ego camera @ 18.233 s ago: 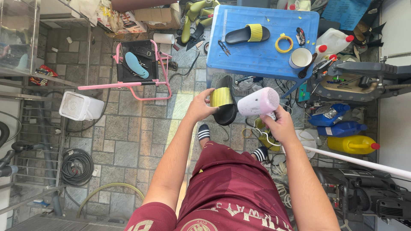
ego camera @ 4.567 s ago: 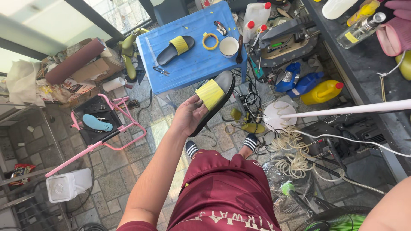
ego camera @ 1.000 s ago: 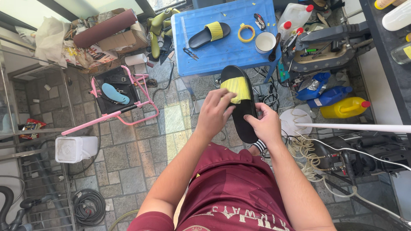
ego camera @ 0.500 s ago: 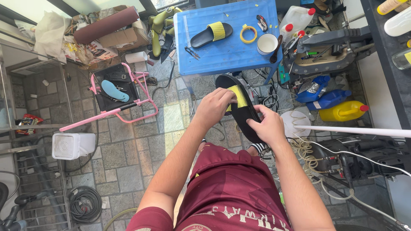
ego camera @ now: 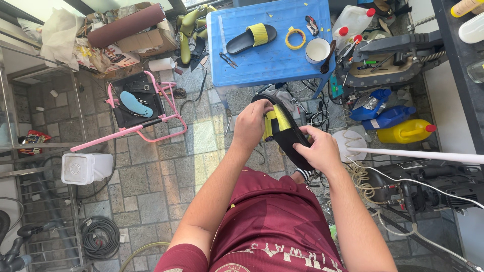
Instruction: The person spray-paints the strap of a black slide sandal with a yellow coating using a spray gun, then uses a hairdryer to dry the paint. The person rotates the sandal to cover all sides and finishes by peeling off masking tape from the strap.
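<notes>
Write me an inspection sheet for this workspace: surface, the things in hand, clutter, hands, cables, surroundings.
Surface: blue plastic table on a stone-tiled floor.
Things in hand: black slide sandal with a yellow strap, held over the lap.
Clutter: second sandal, yellow tape ring, white cup and pliers on the table; yellow jug and blue jug on the floor.
Hands: left hand grips the strap; right hand holds the sole's edge.
Cables: tangled cords at right; coiled hose at lower left.
Surroundings: pink metal stand holding a blue insole; white tub; cardboard boxes.
</notes>
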